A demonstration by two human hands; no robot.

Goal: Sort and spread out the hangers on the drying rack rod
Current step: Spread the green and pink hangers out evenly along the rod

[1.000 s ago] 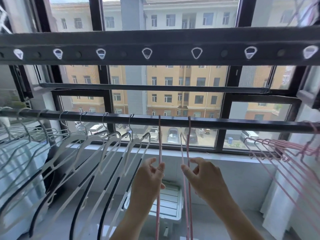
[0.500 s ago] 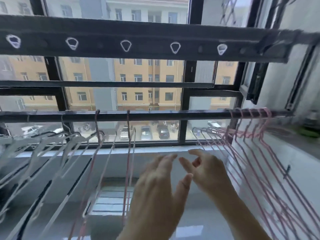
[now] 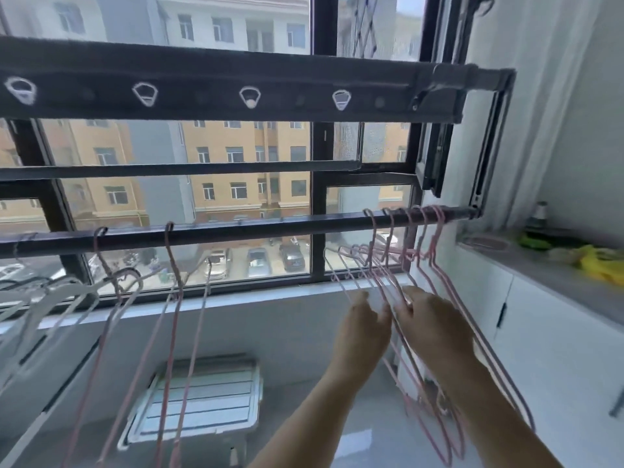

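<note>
Both hands (image 3: 398,319) among bunched pink hangers (image 3: 401,265), fingers pinching their wires.

White hangers (image 3: 50,298) cut off left — blurred (motion), fingertips hidden

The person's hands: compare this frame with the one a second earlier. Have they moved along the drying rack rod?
Yes. Both the left hand and right hand have shifted right along the rod, from the two spaced pink hangers to the bunched pink hangers near its right end.

The rod (image 3: 236,231) looks like dark metal with a dull sheen. The pink hangers (image 3: 388,265) appear thin, smooth, coated wire; the white hangers (image 3: 60,295) look like matt plastic. The counter (image 3: 553,275) is smooth grey, and the floor (image 3: 297,349) is glossy.
</note>
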